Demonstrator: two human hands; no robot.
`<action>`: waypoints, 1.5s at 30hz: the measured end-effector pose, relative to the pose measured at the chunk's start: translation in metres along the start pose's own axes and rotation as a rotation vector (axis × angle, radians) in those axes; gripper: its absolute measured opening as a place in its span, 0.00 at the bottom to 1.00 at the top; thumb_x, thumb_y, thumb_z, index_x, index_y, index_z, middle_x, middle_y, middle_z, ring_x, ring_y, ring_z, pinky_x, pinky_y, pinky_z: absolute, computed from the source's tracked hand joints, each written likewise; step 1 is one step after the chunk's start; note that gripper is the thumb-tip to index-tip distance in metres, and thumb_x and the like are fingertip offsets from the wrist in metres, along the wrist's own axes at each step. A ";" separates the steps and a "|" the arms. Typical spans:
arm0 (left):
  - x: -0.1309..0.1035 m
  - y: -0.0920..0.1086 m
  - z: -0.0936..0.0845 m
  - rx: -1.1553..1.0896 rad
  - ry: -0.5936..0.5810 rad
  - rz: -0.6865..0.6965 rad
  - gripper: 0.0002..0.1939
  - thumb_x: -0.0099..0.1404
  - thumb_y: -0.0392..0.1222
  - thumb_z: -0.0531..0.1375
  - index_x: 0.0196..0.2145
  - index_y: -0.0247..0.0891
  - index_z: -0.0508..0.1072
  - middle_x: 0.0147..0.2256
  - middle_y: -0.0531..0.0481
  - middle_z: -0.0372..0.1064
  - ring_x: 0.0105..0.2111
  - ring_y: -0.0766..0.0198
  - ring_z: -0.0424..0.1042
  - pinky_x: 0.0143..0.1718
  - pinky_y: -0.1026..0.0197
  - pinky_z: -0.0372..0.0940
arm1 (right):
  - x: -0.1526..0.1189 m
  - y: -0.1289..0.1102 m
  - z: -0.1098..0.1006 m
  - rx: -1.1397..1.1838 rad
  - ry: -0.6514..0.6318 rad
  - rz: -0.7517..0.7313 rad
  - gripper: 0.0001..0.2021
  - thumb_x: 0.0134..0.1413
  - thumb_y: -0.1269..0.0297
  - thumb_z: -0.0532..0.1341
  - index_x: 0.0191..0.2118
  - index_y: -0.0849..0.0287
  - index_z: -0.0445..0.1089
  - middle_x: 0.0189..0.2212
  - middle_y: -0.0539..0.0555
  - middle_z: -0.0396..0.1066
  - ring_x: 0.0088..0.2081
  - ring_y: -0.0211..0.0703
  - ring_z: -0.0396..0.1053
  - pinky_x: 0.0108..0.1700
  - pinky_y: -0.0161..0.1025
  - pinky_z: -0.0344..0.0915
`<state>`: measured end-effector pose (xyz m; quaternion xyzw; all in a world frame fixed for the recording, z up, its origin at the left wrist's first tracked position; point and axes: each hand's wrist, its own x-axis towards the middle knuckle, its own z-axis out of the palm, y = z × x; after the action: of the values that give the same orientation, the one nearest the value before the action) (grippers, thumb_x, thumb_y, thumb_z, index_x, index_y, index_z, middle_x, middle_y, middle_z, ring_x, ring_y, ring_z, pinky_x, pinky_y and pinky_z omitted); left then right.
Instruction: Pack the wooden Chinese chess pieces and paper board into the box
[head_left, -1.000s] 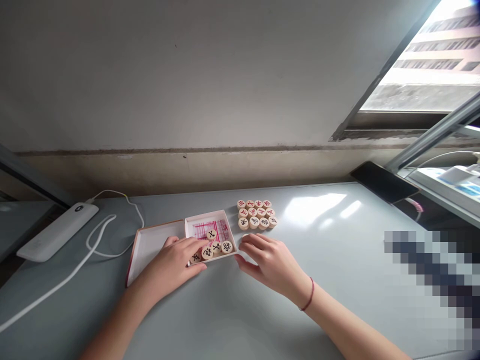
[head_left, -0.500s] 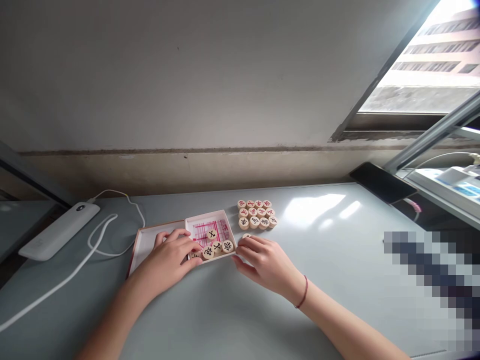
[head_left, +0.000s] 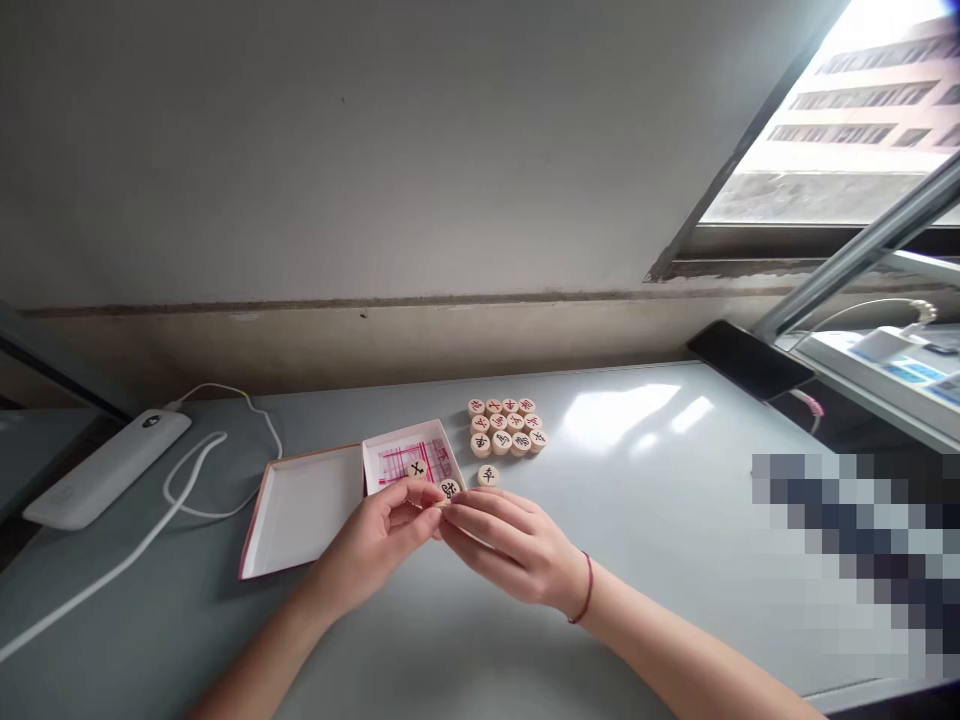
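Round wooden pieces point(head_left: 498, 422) with red and black characters stand in close rows on the grey desk. One separate piece point(head_left: 488, 476) lies just in front of them. My left hand point(head_left: 390, 530) and my right hand point(head_left: 506, 540) meet at the near edge of the small box point(head_left: 459, 455). Both hands have their fingertips closed on a pale piece point(head_left: 442, 504), mostly hidden between them. Inside the box, over a pink-printed sheet, a piece with a black character point(head_left: 417, 469) and another point(head_left: 449, 488) show.
Left of the box lies its open white lid point(head_left: 307, 510). A white power strip point(head_left: 112, 470) with looping cables is at the far left. A black phone point(head_left: 750, 360) leans at the back right, near a metal frame.
My left hand has moved right, out of the box, to meet my right hand. My right hand has left the separate piece, now uncovered, and moved slightly left. The view has shifted slightly.
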<state>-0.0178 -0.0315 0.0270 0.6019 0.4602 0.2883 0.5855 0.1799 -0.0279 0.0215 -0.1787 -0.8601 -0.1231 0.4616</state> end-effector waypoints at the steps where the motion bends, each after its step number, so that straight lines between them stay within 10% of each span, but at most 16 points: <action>1: 0.001 -0.001 0.002 -0.041 0.003 -0.019 0.14 0.64 0.51 0.58 0.41 0.39 0.70 0.39 0.49 0.71 0.43 0.60 0.71 0.45 0.60 0.67 | -0.001 0.000 0.001 0.004 0.005 -0.011 0.05 0.49 0.80 0.63 0.34 0.66 0.72 0.34 0.55 0.75 0.39 0.40 0.72 0.43 0.35 0.73; 9: 0.002 -0.001 0.003 -0.019 -0.033 -0.048 0.18 0.65 0.54 0.55 0.43 0.37 0.72 0.37 0.48 0.72 0.40 0.61 0.70 0.44 0.61 0.66 | -0.004 -0.003 0.005 -0.004 -0.033 -0.058 0.04 0.51 0.78 0.63 0.30 0.63 0.72 0.33 0.52 0.75 0.39 0.39 0.72 0.43 0.33 0.73; 17: -0.003 0.007 -0.010 0.646 0.168 0.135 0.15 0.67 0.50 0.52 0.45 0.44 0.71 0.42 0.50 0.71 0.41 0.60 0.71 0.42 0.60 0.66 | -0.013 0.033 -0.024 -0.113 -0.127 0.188 0.07 0.55 0.77 0.58 0.37 0.60 0.69 0.32 0.55 0.73 0.37 0.42 0.70 0.38 0.40 0.72; 23: 0.000 -0.008 -0.020 0.990 0.040 0.264 0.20 0.60 0.42 0.61 0.51 0.46 0.67 0.49 0.49 0.68 0.47 0.56 0.68 0.48 0.55 0.64 | -0.025 0.048 -0.027 -0.126 -0.357 0.287 0.09 0.58 0.77 0.54 0.34 0.59 0.69 0.28 0.53 0.70 0.32 0.39 0.67 0.35 0.37 0.69; 45: 0.001 -0.003 -0.021 1.064 0.018 0.240 0.18 0.62 0.35 0.57 0.50 0.45 0.69 0.45 0.50 0.72 0.44 0.58 0.71 0.48 0.56 0.64 | -0.034 0.041 -0.006 -0.116 -0.611 0.354 0.08 0.59 0.76 0.51 0.36 0.59 0.64 0.35 0.57 0.67 0.37 0.42 0.67 0.36 0.38 0.68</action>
<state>-0.0369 -0.0215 0.0268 0.8608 0.4757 0.0856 0.1593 0.2189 0.0006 -0.0025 -0.3796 -0.9057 -0.0305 0.1862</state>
